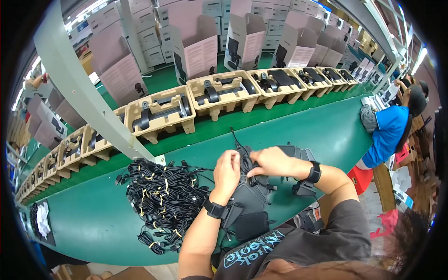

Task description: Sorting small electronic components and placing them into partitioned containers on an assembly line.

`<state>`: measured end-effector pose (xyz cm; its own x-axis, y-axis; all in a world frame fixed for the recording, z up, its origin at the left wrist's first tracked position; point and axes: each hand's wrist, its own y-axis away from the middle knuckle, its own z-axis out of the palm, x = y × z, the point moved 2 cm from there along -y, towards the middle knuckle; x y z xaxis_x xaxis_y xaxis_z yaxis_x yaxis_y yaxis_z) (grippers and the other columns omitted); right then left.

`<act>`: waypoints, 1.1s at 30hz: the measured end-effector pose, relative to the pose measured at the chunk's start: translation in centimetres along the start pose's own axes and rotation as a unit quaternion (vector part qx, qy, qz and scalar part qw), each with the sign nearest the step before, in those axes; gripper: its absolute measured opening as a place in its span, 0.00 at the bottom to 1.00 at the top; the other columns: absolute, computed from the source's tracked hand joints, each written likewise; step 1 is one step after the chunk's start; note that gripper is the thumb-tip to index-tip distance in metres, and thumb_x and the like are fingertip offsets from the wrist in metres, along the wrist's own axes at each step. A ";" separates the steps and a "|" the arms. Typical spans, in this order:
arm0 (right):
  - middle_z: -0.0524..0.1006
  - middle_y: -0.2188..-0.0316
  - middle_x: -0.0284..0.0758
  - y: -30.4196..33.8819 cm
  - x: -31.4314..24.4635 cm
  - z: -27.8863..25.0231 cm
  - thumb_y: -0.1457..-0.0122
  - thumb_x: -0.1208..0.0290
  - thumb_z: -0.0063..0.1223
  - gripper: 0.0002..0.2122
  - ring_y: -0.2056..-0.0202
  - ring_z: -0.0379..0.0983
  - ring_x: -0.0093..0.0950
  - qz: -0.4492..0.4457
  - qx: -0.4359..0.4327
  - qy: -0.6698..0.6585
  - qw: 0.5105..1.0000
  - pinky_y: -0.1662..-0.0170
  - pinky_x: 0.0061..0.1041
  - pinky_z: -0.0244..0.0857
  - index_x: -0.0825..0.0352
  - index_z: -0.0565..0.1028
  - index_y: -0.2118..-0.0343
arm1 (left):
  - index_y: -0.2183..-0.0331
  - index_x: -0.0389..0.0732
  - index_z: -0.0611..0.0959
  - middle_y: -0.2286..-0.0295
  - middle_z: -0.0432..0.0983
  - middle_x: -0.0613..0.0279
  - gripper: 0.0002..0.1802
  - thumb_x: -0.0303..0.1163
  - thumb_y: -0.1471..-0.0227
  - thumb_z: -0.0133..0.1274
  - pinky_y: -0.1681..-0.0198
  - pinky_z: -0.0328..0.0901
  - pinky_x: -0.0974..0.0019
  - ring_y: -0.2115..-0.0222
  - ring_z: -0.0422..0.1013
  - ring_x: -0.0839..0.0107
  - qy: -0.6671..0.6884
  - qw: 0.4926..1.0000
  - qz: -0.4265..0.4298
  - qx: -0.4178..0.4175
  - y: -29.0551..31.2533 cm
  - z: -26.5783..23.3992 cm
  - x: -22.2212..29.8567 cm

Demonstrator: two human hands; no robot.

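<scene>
Over the green table, both of my hands are closed on a coiled black cable (245, 163), whose loose end points away from me. My left hand (227, 171) has its fingers curled along the coil's left side. From the right, my right hand (275, 162) pinches the coil between thumb and fingers. Flat dark grey pads (252, 193) lie under and around my hands. Left of my left hand is a big heap of black cables (163, 200), many tied with tan bands. Another flat black piece (252, 225) lies close to my body.
Beyond the table, a row of tan moulded trays (161, 114) holds black device parts. Open cardboard boxes (200, 51) stand behind them. A slanting grey post (84, 88) rises at the left of the cable heap. A person in a blue shirt (392, 126) is at the far right.
</scene>
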<state>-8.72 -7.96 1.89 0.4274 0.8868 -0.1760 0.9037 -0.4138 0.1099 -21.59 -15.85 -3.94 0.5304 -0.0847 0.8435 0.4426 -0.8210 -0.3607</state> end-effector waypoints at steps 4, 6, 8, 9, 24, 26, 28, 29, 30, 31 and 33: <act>0.73 0.80 0.39 -0.3 -0.2 0.1 0.52 0.57 0.52 0.15 0.75 0.72 0.36 0.012 0.037 -0.165 0.986 0.73 0.30 0.65 0.67 0.69 0.75 | 0.63 0.42 0.71 0.57 0.66 0.59 0.23 0.13 0.66 0.44 0.50 0.53 0.59 0.52 0.59 0.59 -0.068 0.992 0.100 0.024 -1.0 -2.1 2.1; 0.71 0.83 0.37 -0.3 -0.9 -1.2 0.52 0.64 0.53 0.11 0.79 0.71 0.31 -0.016 0.075 -0.190 0.979 0.76 0.28 0.64 0.67 0.69 0.75 | 0.63 0.42 0.72 0.56 0.65 0.59 0.23 0.13 0.66 0.45 0.47 0.48 0.57 0.50 0.55 0.59 -0.087 0.990 0.109 0.002 -0.7 -2.0 2.0; 0.70 0.84 0.30 -0.4 -1.7 -2.7 0.49 0.72 0.52 0.06 0.81 0.68 0.18 0.031 0.035 -0.329 0.943 0.80 0.20 0.60 0.67 0.67 0.76 | 0.63 0.42 0.72 0.54 0.64 0.60 0.23 0.13 0.66 0.46 0.45 0.43 0.54 0.47 0.52 0.58 -0.109 0.987 0.119 -0.013 -0.6 -2.1 1.6; 0.70 0.82 0.27 -0.5 -1.9 -2.6 0.48 0.74 0.49 0.05 0.79 0.67 0.14 0.035 0.020 -0.412 0.910 0.78 0.15 0.60 0.67 0.66 0.75 | 0.65 0.42 0.73 0.54 0.64 0.60 0.22 0.14 0.67 0.47 0.44 0.42 0.52 0.47 0.51 0.58 -0.088 0.990 0.108 -0.009 -0.5 -2.3 1.3; 0.69 0.73 0.38 -1.7 -2.9 -4.2 0.50 0.61 0.52 0.13 0.76 0.70 0.34 -0.061 0.302 -0.101 0.946 0.75 0.26 0.65 0.67 0.67 0.72 | 0.58 0.37 0.66 0.83 0.63 0.65 0.22 0.45 0.43 0.33 0.83 0.56 0.75 0.88 0.54 0.80 0.576 0.778 -0.229 -0.096 -0.2 -3.3 1.6; 0.70 0.73 0.41 -0.6 -1.0 -4.4 0.53 0.52 0.50 0.20 0.73 0.70 0.39 0.057 0.290 0.020 0.955 0.73 0.31 0.66 0.67 0.67 0.70 | 0.59 0.37 0.66 0.83 0.62 0.66 0.24 0.48 0.44 0.34 0.85 0.52 0.77 0.87 0.54 0.80 0.523 0.807 -0.274 -0.018 -0.7 -4.2 0.3; 0.71 0.70 0.45 0.8 1.0 -4.0 0.52 0.45 0.42 0.28 0.72 0.71 0.40 0.259 0.079 0.102 0.957 0.70 0.33 0.66 0.67 0.65 0.59 | 0.65 0.37 0.67 0.84 0.59 0.68 0.25 0.52 0.46 0.35 0.85 0.49 0.78 0.88 0.51 0.82 0.545 0.797 -0.259 -0.019 -1.1 -5.3 -0.2; 0.70 0.69 0.47 1.9 1.6 -3.2 0.53 0.43 0.41 0.30 0.70 0.71 0.42 0.284 0.071 0.121 0.948 0.69 0.34 0.66 0.66 0.63 0.56 | 0.66 0.38 0.67 0.84 0.59 0.68 0.25 0.53 0.46 0.34 0.84 0.49 0.77 0.88 0.51 0.82 0.548 0.796 -0.255 -0.021 -1.3 -5.4 0.0; 0.70 0.67 0.49 2.9 2.1 -1.6 0.53 0.42 0.41 0.33 0.69 0.70 0.44 0.309 0.064 0.140 0.938 0.68 0.35 0.66 0.66 0.62 0.53 | 0.68 0.39 0.68 0.84 0.60 0.69 0.25 0.54 0.46 0.34 0.84 0.49 0.77 0.87 0.50 0.82 0.552 0.795 -0.250 -0.023 -1.5 -5.5 0.2; 0.68 0.63 0.51 3.4 2.2 0.2 0.54 0.41 0.41 0.35 0.65 0.69 0.46 0.308 0.034 0.138 0.941 0.65 0.36 0.66 0.65 0.59 0.50 | 0.68 0.39 0.68 0.84 0.60 0.69 0.25 0.54 0.46 0.34 0.84 0.49 0.77 0.87 0.50 0.82 0.552 0.795 -0.248 -0.026 -1.5 -5.4 0.2; 0.59 0.52 0.56 4.6 1.1 3.2 0.57 0.39 0.44 0.40 0.52 0.59 0.52 0.303 -0.007 0.216 0.928 0.57 0.41 0.62 0.65 0.54 0.46 | 0.70 0.41 0.67 0.84 0.59 0.69 0.19 0.48 0.46 0.39 0.82 0.52 0.77 0.87 0.53 0.82 0.568 0.784 -0.245 -0.041 -1.4 -5.2 0.2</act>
<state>-4.02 -9.57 -0.96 0.8054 0.4925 0.3298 0.4981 -0.8640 0.0740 -25.91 -17.62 -1.22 -0.6971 -0.1574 0.6995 0.3186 -0.9420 0.1056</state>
